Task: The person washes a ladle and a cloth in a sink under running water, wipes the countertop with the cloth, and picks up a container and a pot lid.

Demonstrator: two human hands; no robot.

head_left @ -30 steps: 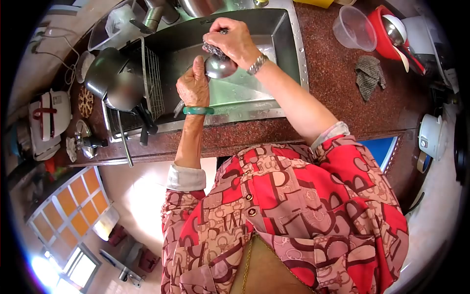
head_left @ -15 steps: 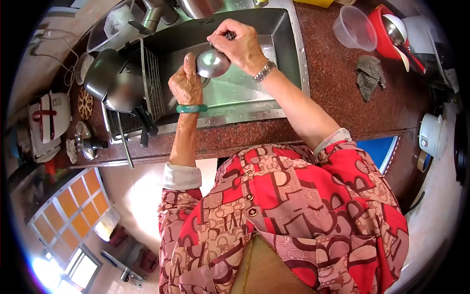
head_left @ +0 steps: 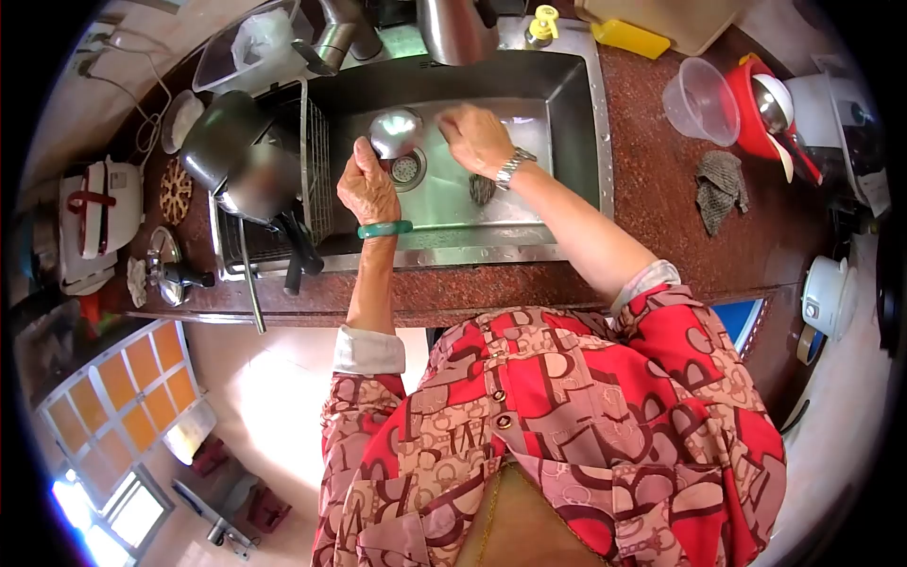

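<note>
My left hand [head_left: 369, 189] is closed, thumb up, on a shiny steel ladle [head_left: 396, 132]. Its rounded bowl shows above the sink; the handle is hidden by the hand. My right hand [head_left: 482, 142] is over the sink [head_left: 510, 213], to the right of the ladle and apart from it. Its fingers are bent and their tips blurred, so I cannot tell whether they hold anything. Below the right wrist, a dark scrubber [head_left: 482, 189] shows against the sink floor. The drain [head_left: 407, 170] lies just beyond the left hand.
A faucet [head_left: 336, 42] rises behind the sink, beside a large metal vessel [head_left: 457, 28]. Dark pans [head_left: 222, 142] stand in a rack [head_left: 316, 161] at left. On the right counter are a clear tub [head_left: 700, 102], a grey cloth [head_left: 721, 192] and a red container [head_left: 751, 113] of utensils.
My right hand has moved away from the ladle to the right. The scrubber that was in its fingers now shows below the wrist. My left hand still holds the ladle. The view has shifted.
</note>
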